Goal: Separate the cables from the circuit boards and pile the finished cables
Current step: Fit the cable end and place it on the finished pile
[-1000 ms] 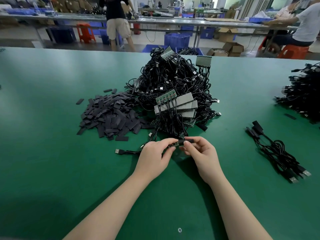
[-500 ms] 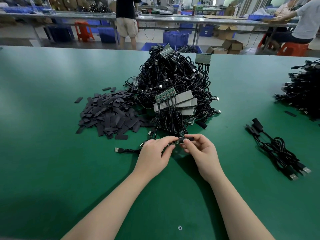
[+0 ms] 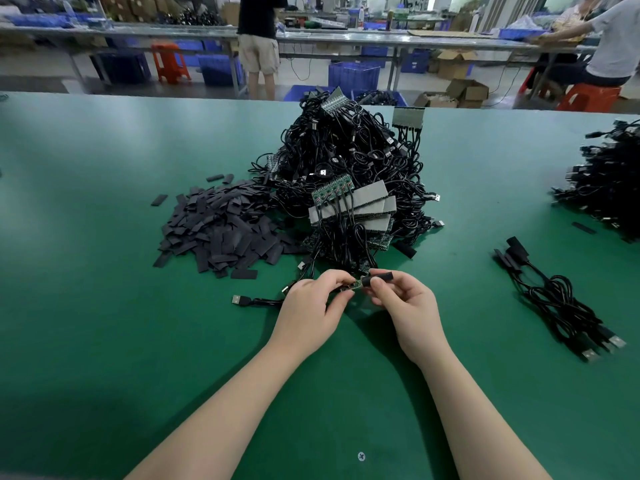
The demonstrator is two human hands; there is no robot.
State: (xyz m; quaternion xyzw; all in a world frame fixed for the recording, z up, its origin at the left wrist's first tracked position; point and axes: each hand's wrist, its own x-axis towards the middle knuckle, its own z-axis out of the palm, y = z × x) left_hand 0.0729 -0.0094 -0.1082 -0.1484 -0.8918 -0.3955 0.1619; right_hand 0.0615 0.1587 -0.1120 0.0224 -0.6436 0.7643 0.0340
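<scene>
A tall heap of black cables (image 3: 349, 161) tangled with green circuit boards (image 3: 333, 192) fills the middle of the green table. Just in front of it, my left hand (image 3: 313, 306) pinches a small green board piece (image 3: 351, 286) whose cable runs left to a USB plug (image 3: 240, 300). My right hand (image 3: 407, 306) pinches a black sleeve (image 3: 379, 276) at the board's right end. A small bundle of separated cables (image 3: 554, 299) lies to the right.
A pile of flat dark sleeves (image 3: 221, 226) lies left of the heap. A second large cable pile (image 3: 609, 181) sits at the far right edge. Beyond the table are benches, blue crates, orange stools and people.
The hands stay almost in place at the small board. The black sleeve in my right hand now shows a little further right of the board.
</scene>
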